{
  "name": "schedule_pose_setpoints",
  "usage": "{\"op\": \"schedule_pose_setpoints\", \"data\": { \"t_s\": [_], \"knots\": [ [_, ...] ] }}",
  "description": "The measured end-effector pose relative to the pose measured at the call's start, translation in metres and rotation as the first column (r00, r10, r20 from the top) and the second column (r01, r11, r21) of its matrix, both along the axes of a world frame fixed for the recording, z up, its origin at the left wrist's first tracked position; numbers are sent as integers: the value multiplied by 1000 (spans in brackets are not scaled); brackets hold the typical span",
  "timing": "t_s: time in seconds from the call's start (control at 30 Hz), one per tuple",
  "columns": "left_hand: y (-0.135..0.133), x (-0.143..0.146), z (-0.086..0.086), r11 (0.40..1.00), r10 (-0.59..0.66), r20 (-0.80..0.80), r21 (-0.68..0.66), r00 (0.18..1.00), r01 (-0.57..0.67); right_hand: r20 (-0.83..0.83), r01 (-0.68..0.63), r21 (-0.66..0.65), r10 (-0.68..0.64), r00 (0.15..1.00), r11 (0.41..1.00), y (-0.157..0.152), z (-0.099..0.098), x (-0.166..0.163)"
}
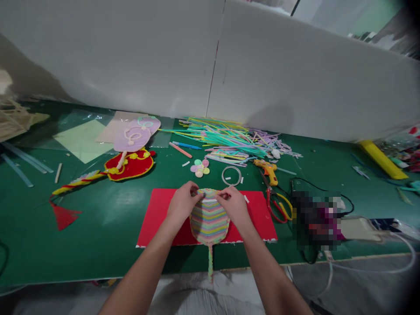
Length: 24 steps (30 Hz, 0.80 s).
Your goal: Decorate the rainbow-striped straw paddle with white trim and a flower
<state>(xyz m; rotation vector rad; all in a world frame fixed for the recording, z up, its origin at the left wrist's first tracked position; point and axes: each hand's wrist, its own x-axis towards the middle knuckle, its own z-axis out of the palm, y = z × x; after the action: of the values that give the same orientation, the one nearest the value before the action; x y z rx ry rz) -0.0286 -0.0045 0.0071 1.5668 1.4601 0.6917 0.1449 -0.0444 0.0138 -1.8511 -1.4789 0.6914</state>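
Observation:
A fan-shaped piece covered in pastel striped straws (209, 221) lies on a red sheet (157, 210) near the table's front edge, its thin handle hanging over the edge. My left hand (182, 202) pinches the top left of the striped fan. My right hand (234, 204) pinches its top right, where a pale straw piece lies across the top. The fingertips of both hands nearly meet above the fan.
On the green table (108, 245): a pile of coloured straws (226, 140), a small straw flower (200, 168), a tape ring (231, 176), a glue gun (268, 169), scissors (275, 203), a red fan (129, 165), a purple fan (136, 133). A white board (262, 70) stands behind.

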Motion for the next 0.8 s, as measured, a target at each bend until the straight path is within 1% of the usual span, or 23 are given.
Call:
{"op": "schedule_pose_setpoints", "data": {
  "t_s": [0.2, 0.33, 0.47, 0.63, 0.8],
  "knots": [
    [6, -1, -13, 999, -15, 146, -34, 989, 20, 18, 42, -9, -42, 999, 999, 3, 0, 2],
    [8, -2, -17, 999, -8, 235, -50, 972, 20, -21, 73, -31, -74, 997, 997, 5, -2, 7],
    [8, -3, -17, 997, -16, 307, -70, 952, 40, -104, 19, -95, -29, 994, 995, 5, -3, 13],
    [8, -4, -14, 995, -30, 333, -82, 943, 60, -190, -31, -201, -8, 982, 979, 6, -4, 18],
    [7, -4, -13, 994, -30, 344, -88, 939, 64, -249, -57, -235, -4, 968, 970, 8, -4, 19]
  ]
}}
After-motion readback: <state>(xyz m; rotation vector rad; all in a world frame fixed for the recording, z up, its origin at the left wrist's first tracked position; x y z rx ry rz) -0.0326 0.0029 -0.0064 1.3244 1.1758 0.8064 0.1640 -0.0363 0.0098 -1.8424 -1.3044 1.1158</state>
